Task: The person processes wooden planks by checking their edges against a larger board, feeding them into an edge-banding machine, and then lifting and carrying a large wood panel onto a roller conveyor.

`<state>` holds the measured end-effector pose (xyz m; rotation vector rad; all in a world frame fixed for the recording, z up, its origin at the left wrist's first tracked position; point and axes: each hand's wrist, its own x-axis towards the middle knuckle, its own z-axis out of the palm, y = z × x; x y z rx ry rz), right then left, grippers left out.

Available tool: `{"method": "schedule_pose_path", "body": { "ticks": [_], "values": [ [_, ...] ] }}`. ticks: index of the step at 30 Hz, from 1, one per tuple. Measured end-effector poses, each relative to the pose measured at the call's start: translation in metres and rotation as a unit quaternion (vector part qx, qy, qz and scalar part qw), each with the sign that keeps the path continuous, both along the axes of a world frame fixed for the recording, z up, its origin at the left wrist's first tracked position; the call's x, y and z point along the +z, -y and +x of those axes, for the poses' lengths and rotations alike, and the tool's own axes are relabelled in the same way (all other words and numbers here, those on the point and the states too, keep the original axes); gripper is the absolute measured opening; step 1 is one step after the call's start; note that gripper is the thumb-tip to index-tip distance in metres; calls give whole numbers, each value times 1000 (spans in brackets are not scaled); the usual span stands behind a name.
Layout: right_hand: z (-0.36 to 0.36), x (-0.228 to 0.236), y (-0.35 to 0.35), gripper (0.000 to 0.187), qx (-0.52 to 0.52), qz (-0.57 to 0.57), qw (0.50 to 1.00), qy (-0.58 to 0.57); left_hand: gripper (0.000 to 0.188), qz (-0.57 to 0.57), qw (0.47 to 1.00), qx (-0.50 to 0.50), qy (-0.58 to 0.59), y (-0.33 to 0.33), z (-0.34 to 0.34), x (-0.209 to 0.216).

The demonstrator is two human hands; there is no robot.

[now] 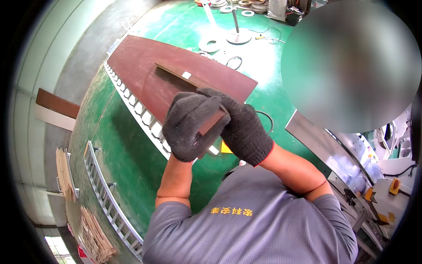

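Note:
Both my hands wear dark knitted gloves and are raised close together in front of my chest. My left hand [189, 125] is curled round a reddish-brown board piece [212, 122], whose flat end shows between the gloves. From the other side my right hand [246, 127] closes against the same piece, its fingers reaching over the top. Just beyond the gloves, a long narrow brown board [173, 75] with a white label [187, 75] is seen over a large reddish-brown panel [140, 57]. The gloves hide whether it joins the piece I grip.
A white slatted roller frame [138, 108] edges the panel's left side. A metal-topped machine table [316, 141] stands at right. On the green floor are a ladder-like metal rack [107, 187], a round-based stand [238, 37] and rolls of edging [210, 44]. Stacked strips [96, 233] lie lower left.

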<state>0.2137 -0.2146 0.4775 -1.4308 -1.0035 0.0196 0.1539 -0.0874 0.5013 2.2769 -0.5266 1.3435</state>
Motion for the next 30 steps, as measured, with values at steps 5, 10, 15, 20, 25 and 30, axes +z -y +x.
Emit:
{"method": "schedule_pose_path", "body": {
  "ticks": [5,10,15,20,25,30],
  "values": [
    [13,-11,47,44,-13,-43,999,2,45,15,988,-110,-104,18,13,-36],
    [16,-111,142,39,-25,32,950,-309,62,-305,943,98,-95,-13,23,-189],
    [-9,-145,228,33,-125,137,920,-344,48,-781,565,244,-101,-100,34,-362],
    [-27,-174,304,38,-409,47,874,-258,37,-829,514,27,-220,-135,66,-414],
    [-4,-214,355,18,-428,469,564,-528,38,-774,528,-249,-246,-182,104,-405],
    [-12,-264,390,7,-642,289,551,-447,39,-688,635,115,-331,-73,166,-331]
  ]
}}
